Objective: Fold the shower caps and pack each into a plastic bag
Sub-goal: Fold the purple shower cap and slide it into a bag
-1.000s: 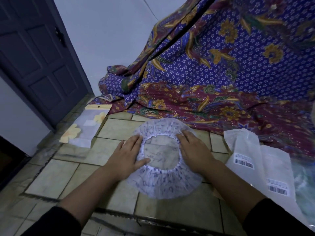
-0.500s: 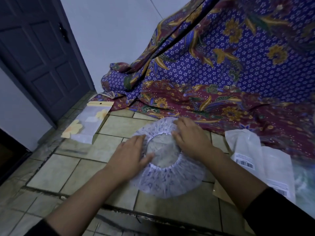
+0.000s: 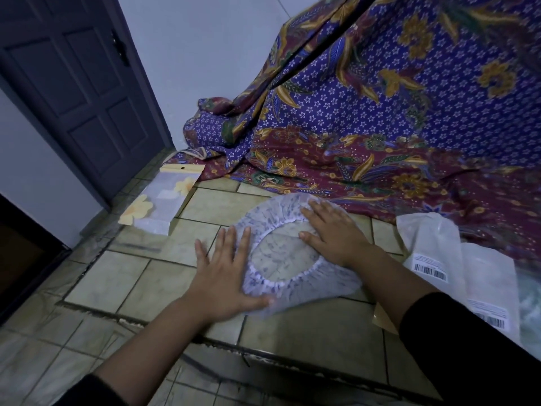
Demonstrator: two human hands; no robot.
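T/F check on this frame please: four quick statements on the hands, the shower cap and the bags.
1. Both hands, left hand and right hand, lie flat and open on the white, purple-printed plastic shower cap. True.
2. The cap is already folded in half. False: it lies spread out round, elastic opening facing up.
3. The clear plastic bags with barcode labels lie to the person's right of the cap. True.
4. The yellow-flowered packet lies on top of the cap. False: it lies apart, on the tiled floor to the left, near the dark panelled door.
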